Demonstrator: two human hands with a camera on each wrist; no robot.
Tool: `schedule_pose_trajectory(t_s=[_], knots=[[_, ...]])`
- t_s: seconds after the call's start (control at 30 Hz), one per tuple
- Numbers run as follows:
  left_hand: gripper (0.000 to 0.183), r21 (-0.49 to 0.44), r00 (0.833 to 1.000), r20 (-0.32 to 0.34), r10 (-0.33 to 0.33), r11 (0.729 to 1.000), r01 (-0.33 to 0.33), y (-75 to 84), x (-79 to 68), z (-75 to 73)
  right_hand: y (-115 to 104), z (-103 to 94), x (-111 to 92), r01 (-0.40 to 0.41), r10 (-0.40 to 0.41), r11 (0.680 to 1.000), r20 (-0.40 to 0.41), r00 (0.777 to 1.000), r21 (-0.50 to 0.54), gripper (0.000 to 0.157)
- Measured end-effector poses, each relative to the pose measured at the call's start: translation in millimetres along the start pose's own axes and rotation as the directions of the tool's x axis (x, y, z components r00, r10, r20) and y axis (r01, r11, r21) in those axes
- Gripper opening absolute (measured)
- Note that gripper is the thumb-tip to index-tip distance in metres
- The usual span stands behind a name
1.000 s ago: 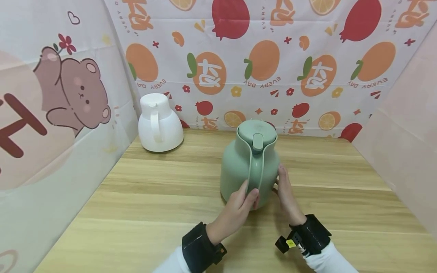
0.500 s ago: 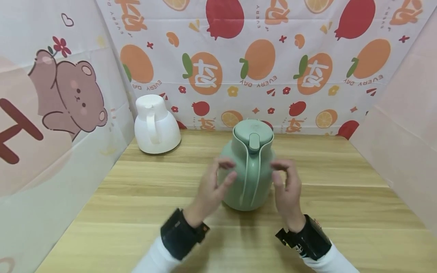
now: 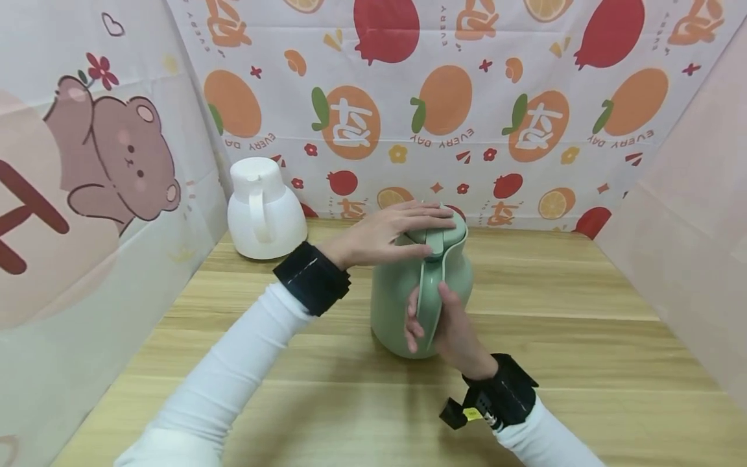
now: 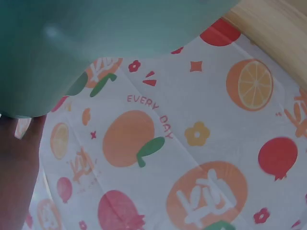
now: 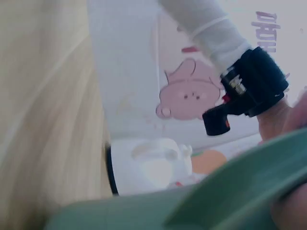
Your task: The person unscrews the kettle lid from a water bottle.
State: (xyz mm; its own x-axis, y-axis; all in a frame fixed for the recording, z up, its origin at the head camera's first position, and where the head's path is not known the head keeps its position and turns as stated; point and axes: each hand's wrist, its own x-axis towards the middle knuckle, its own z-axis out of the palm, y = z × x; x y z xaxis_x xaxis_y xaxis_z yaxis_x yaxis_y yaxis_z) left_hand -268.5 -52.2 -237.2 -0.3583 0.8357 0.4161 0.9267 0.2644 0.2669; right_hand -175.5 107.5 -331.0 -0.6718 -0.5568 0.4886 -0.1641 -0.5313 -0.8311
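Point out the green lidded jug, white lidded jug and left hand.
Green lidded jug [image 3: 392,298]: head view, body, left of its handle.
White lidded jug [image 3: 284,222]: head view, body, right of its handle.
Left hand [image 3: 385,233]: head view, back of the hand.

Two jugs [image 3: 388,305] [image 3: 280,224], two hands [image 3: 385,232] [image 3: 460,334], two wristbands [image 3: 312,277] [image 3: 506,390]

Lays the left hand [image 3: 399,230] across the top of the green jug [image 3: 390,305], palm down, with fingers straight and the thumb on the side nearest the handle [image 3: 430,298]. Holds the white-sleeved left arm [image 3: 227,376] slanting in from the jug's near left, with the black-banded left wrist [image 3: 312,279] just left of it. Wraps the right hand [image 3: 455,327] round the handle, with fingers through to its left and the thumb along its right edge. Keeps the right wrist [image 3: 502,392], likewise banded, and the right arm [image 3: 548,433] at the jug's near right.
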Motion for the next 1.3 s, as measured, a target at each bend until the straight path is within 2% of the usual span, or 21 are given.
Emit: schedule_pose_trajectory(t_s=[0.1,0.17,0.27,0.37,0.47,0.67,0.87,1.0,1.13,1.3], knots=[[0.053,-0.05,1.0,0.023,-0.004,0.999,0.005,-3.6,-0.7,1.5,5,-0.6,2,0.018,-0.018,0.999,0.015,1.0,0.029,0.054],[0.053,-0.07,1.0,0.021,-0.006,0.998,0.008,-4.8,-1.1,2.3,7,0.2,3,0.027,-0.027,1.0,-0.012,1.0,-0.002,0.056],[0.053,-0.064,0.999,0.023,-0.027,0.998,0.028,-5.3,-0.7,1.7,9,3.8,4,0.027,-0.036,0.996,-0.102,0.994,-0.086,0.055],[0.052,-0.04,0.998,0.029,-0.052,0.998,0.053,-3.8,-0.9,0.5,10,9.2,5,0.022,-0.056,0.986,-0.204,0.977,-0.167,0.053],[0.052,-0.022,0.996,0.039,-0.084,0.996,0.085,-1.6,-0.8,-0.8,10,12.6,5,0.016,-0.069,0.979,-0.259,0.963,-0.201,0.052],[0.052,0.016,0.987,0.051,-0.152,0.988,0.152,3.2,2.7,-2.9,9,13.4,6,0.029,-0.094,0.973,-0.282,0.955,-0.227,0.051],[0.052,0.112,0.985,0.003,-0.17,0.979,0.169,12.5,12.3,0.9,9,11.2,4,0.018,-0.088,0.975,-0.31,0.947,-0.222,0.051],[0.051,0.246,0.978,-0.073,-0.198,0.946,0.21,22.8,20.6,8.2,7,11.1,3,0.007,-0.082,0.975,-0.33,0.94,-0.22,0.051],[0.05,0.395,0.967,-0.151,-0.207,0.884,0.251,33.4,29.0,14.8,7,11.9,3,-0.013,-0.058,0.98,-0.352,0.934,-0.197,0.052],[0.053,0.464,0.951,-0.226,-0.213,0.834,0.297,37.4,36.6,17.9,7,11.8,4,-0.03,-0.042,0.981,-0.357,0.933,-0.192,0.052]])
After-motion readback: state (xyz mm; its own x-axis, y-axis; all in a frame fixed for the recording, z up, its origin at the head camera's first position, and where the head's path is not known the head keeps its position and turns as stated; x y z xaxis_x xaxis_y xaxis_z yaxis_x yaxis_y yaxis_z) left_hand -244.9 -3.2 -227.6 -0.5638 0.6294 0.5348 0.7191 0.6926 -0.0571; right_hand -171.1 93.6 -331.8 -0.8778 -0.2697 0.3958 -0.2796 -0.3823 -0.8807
